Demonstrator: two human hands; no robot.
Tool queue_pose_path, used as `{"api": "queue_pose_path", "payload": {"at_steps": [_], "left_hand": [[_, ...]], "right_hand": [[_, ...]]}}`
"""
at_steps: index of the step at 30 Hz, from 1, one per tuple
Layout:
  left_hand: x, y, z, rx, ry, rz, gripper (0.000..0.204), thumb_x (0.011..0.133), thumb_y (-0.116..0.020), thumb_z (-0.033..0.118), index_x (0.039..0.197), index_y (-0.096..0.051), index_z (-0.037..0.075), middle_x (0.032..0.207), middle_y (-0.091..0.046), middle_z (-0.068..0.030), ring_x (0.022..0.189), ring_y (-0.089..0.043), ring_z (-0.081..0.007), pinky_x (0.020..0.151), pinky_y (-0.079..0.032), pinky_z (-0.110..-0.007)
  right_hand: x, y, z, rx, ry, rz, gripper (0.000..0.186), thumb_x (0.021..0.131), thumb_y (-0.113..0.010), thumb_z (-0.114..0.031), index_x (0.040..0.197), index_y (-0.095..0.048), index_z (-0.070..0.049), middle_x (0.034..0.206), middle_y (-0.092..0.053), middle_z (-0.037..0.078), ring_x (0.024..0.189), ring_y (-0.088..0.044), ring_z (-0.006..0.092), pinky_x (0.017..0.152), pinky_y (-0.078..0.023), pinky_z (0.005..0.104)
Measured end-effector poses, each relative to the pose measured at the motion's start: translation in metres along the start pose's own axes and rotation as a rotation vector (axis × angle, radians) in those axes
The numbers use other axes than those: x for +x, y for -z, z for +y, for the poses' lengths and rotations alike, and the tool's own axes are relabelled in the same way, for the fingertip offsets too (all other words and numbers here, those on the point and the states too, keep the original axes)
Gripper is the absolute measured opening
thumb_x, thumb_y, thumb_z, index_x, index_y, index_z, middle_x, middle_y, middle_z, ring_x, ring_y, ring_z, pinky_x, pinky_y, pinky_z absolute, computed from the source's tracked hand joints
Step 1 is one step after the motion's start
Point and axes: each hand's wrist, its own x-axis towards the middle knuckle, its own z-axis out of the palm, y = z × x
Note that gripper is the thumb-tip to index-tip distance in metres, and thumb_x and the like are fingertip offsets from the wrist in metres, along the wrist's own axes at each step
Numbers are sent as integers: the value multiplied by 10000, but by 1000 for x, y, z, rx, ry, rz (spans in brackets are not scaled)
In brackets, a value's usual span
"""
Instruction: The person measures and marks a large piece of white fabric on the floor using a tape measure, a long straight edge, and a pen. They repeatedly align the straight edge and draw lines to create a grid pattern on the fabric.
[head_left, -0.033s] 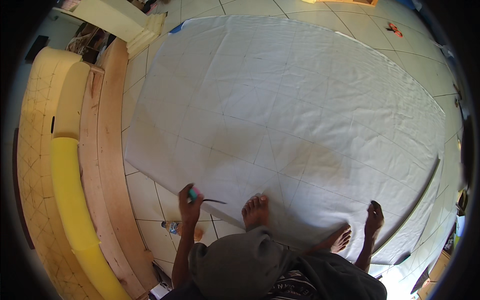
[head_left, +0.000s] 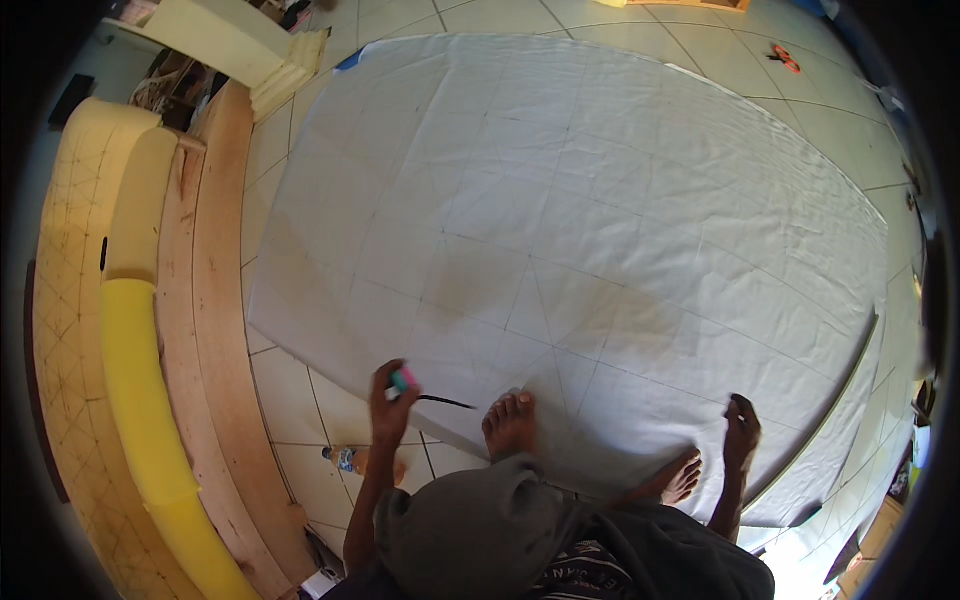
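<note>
Left hand (head_left: 387,408) grips a pink-and-teal object (head_left: 402,380) near white sheeting (head_left: 600,210); right hand (head_left: 742,434) curls, contents unclear from here.

The floor (head_left: 730,60) is laid with pale tiles, parted by dark joints. A long wooden frame (head_left: 218,250) is padded along its left side with yellow foam (head_left: 128,340) — dark crossing lines are marked on the outer face. Near the frame's far end, a pale stepped plinth (head_left: 290,80) and cluttered shelves (head_left: 185,85) are seen — well right of its near end, bright light is cast.
</note>
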Motion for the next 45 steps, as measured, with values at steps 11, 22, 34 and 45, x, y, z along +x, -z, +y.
{"api": "queue_pose_path", "payload": {"at_steps": [11,22,34,45], "left_hand": [[-22,-284,161,-279,-529,-1287,843,895,-690,86,1607,-241,43,1587,-275,-192,1431,-369,-330,1191,-337,-480],[-48,-282,96,112,-404,-1368,945,835,-802,188,1577,-242,19,1443,-398,-242,1252,-503,-327,1004,-481,-419],[127,-195,93,1046,-379,-1036,360,913,-743,397,885,-749,38,828,-703,-197,778,-678,-398,724,-532,-471],[107,-209,100,1040,-445,-887,462,894,-753,481,847,-738,22,774,-686,-207,754,-678,-412,682,-519,-481]], "right_hand": [[-29,-61,-122,565,-237,-669,499,1070,-544,-449,1285,-655,-12,692,-518,-51,509,-412,26,456,-301,253],[-47,-72,-71,334,-427,-876,342,936,-755,-381,1054,-736,-61,686,-545,-40,570,-454,52,509,-343,271],[15,39,113,88,-432,-29,308,883,-805,-324,941,-746,-28,687,-640,-3,549,-507,81,514,-434,306],[24,-2,67,37,-244,18,425,862,-814,-401,1015,-762,-8,821,-741,131,731,-680,184,698,-537,357]]}}
